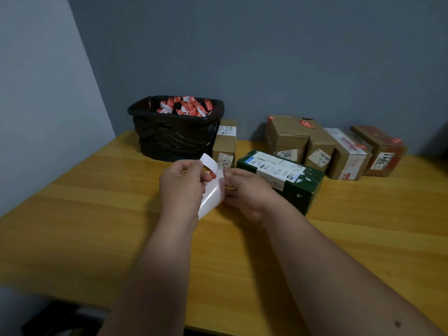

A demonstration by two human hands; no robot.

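Observation:
A white strip of label backing paper (211, 195) with a small red sticker on it curls between my two hands above the wooden table (97, 214). My left hand (180, 187) pinches its upper part with fingers and thumb. My right hand (244, 190) holds the strip's right edge with curled fingers. Just to the right of my hands lies a dark green parcel (291, 180) with a white shipping label on top.
A black bin (174, 132) lined with a bag and full of red-and-white label scraps stands at the back. A narrow cardboard box (225, 144) is beside it. Several brown cardboard parcels (339, 146) line the back right by the grey wall.

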